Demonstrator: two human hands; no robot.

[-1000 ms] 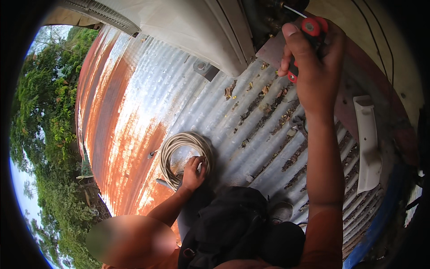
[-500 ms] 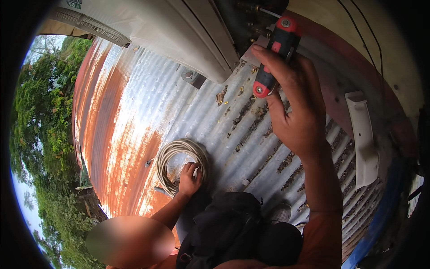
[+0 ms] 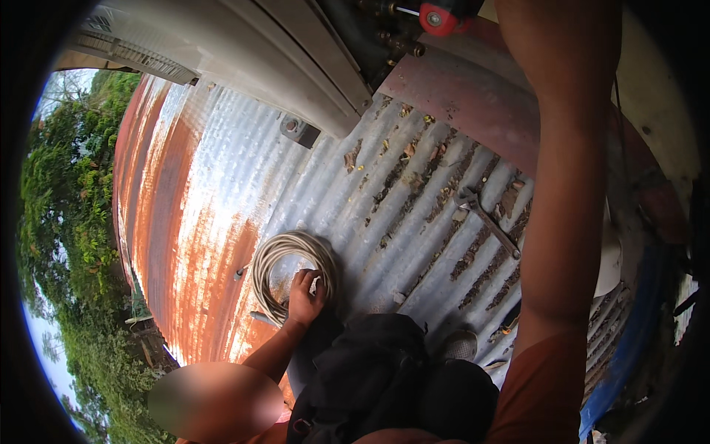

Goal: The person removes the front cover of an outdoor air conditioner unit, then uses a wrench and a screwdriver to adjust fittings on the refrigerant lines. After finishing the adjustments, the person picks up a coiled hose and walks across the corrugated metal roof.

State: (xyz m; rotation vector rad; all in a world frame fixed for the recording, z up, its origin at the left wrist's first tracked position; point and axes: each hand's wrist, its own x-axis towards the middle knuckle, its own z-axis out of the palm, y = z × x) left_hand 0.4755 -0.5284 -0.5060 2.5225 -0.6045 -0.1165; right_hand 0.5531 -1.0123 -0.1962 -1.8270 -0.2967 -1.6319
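My right hand [image 3: 562, 44] is raised at the top right, its fingers out of frame, beside a red and black folding hex-key tool [image 3: 436, 16]. The tool's thin key points toward brass valves [image 3: 403, 43] on the white metal unit [image 3: 251, 55]. My left hand [image 3: 305, 300] is down inside a coil of beige line [image 3: 277, 248], fingers curled by its inner edge; what they grip is unclear. An adjustable wrench [image 3: 492, 226] lies on the corrugated roofing to the right of the coil.
Corrugated sheet [image 3: 355, 200], rusty at left, bears leaf litter. A small bracket [image 3: 299, 132] sits below the unit; a white molded piece [image 3: 608, 274] is partly behind my right arm. A reddish plate [image 3: 451, 96] lies under the valves. Trees [image 3: 59, 222] stand beyond the edge.
My right hand has moved up, mostly past the top edge, and the red tool rose with it toward the valves. The wrench is now uncovered. My left hand stays in the coil.
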